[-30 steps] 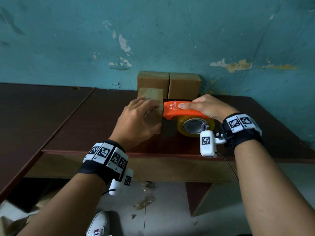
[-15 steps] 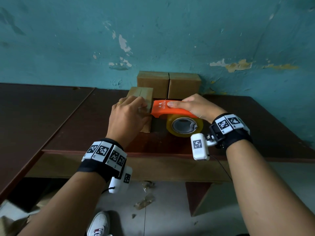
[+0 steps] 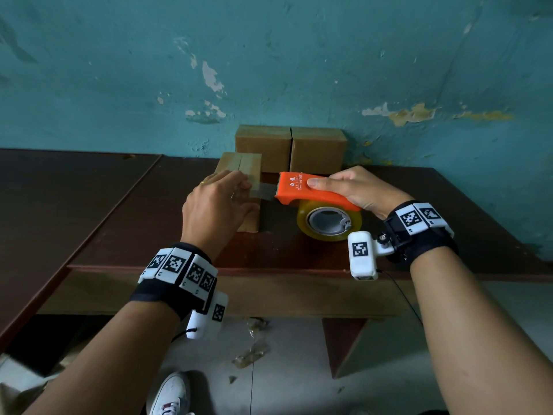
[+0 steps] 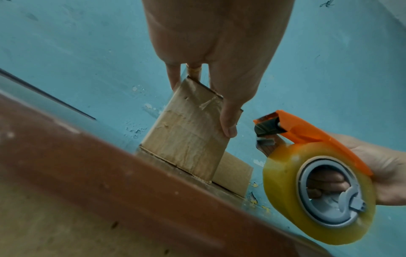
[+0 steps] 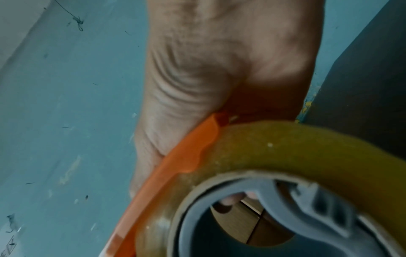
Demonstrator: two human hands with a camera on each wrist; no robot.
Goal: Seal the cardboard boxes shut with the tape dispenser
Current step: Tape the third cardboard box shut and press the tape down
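A small cardboard box [image 3: 242, 166] stands on the dark wooden table [image 3: 119, 205]. My left hand [image 3: 221, 202] holds it, fingers over the top and thumb down the near face. In the left wrist view the box [image 4: 186, 135] shows wrinkled tape on that face. My right hand [image 3: 359, 190] grips the orange tape dispenser [image 3: 302, 188] with its yellow tape roll [image 3: 329, 220] just right of the box. A short strip of clear tape [image 3: 264, 191] runs from the dispenser's blade to the box top under my left fingers. In the right wrist view only the palm, the dispenser [image 5: 175, 165] and the roll [image 5: 285, 147] show.
Two more cardboard boxes [image 3: 263, 148] [image 3: 318, 149] stand side by side against the teal wall behind. The table's front edge [image 3: 269, 269] lies under my wrists. Tape scraps [image 3: 251, 351] and a white shoe [image 3: 170, 393] are on the floor below.
The box and my left hand slid left. The dispenser first followed against the box, then drew away to the right, leaving a strip of tape stretched between them.
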